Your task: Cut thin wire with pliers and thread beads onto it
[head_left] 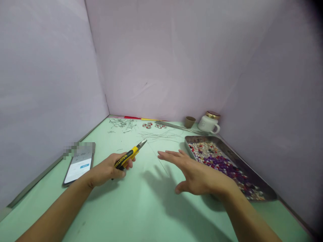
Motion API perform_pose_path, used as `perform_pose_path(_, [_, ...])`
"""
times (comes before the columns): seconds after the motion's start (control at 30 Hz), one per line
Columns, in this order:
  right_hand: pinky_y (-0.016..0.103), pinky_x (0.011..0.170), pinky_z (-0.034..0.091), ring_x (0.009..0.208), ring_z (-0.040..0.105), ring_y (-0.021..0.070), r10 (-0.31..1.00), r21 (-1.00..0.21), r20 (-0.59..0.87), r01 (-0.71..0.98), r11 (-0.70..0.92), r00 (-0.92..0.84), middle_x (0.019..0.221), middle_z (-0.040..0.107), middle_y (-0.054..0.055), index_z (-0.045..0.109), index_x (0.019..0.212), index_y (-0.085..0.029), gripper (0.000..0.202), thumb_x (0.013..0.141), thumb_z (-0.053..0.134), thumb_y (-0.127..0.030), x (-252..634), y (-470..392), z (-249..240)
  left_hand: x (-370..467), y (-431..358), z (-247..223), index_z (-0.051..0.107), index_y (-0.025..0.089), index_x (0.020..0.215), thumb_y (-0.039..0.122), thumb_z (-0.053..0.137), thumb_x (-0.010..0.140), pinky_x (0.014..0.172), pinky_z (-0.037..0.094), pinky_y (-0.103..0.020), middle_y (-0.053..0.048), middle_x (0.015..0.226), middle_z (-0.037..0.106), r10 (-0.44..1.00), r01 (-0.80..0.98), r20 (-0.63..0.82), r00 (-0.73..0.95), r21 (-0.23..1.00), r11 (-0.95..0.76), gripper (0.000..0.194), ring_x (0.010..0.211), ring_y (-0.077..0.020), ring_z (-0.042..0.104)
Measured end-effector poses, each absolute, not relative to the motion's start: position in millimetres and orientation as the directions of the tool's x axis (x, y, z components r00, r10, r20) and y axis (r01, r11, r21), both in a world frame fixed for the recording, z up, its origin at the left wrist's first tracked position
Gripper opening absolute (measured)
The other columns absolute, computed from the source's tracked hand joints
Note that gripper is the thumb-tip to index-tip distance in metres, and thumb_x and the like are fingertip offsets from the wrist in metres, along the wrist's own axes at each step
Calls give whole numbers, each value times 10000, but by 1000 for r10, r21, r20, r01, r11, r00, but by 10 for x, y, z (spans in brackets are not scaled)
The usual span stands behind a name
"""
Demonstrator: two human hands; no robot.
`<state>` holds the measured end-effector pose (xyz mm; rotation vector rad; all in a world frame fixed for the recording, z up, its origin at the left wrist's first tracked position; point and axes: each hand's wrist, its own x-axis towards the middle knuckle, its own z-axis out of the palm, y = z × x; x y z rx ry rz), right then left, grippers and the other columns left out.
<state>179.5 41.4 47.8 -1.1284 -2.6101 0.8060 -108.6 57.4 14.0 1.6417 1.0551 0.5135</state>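
My left hand is wrapped round a pair of yellow and black pliers, whose metal jaws point away to the upper right. A thin straight wire runs from near the jaw tips down to the right; I cannot tell whether the jaws grip it. My right hand is open above the table, fingers stretched to the left and thumb apart, with nothing in it. Its fingertips are close to the wire, and its shadow falls on the green tabletop.
A metal tray of mixed beads lies at right. Behind it stand a white lidded mug and a brown cup. Cut wire pieces, beaded rings and long wires lie farther back. A phone is at left; walls enclose the table.
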Motion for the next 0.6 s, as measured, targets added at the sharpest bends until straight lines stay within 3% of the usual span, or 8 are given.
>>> perform_pose_path(0.27, [452,1050,38,1280,168,225,709,-520,-39,621,587,-704,1387,270,33,165,1347,-278,906,615,688,-176,1789,397,503,-1085,589,112,504,174,797,106,485,568,527,321,-208,-17,972,483,838,386,-181,515,921,-39,240,665,-104,403])
perform_pose_path(0.37, [457,1047,92,1258,231,233,714,-501,-8,621,603,-700,1367,314,32,190,1343,-280,862,632,666,-174,1820,411,485,-1083,592,128,501,176,779,106,486,558,534,325,-206,-7,967,483,838,380,-173,517,924,-44,232,683,-107,406])
perform_pose_path(0.43, [467,1012,204,1202,334,250,797,-464,71,687,559,-600,1311,402,52,279,1319,-263,738,670,615,-159,1849,432,482,-1055,579,147,498,174,770,112,485,552,527,324,-208,-8,966,486,839,393,-179,513,919,-44,227,673,-107,406])
perform_pose_path(0.5, [472,955,295,1126,420,263,887,-449,240,764,462,-395,1228,488,82,412,1249,-228,565,708,550,-146,1854,443,500,-984,542,152,496,172,762,115,479,552,528,328,-213,-12,968,487,853,414,-182,489,909,-43,217,662,-107,412])
perform_pose_path(0.6, [436,880,384,1046,484,248,885,-605,446,685,406,-131,1148,537,87,536,1104,-213,382,728,507,-154,1750,395,553,-790,443,101,496,177,770,109,465,558,553,344,-231,-14,934,492,905,459,-168,391,888,-33,225,685,-126,441])
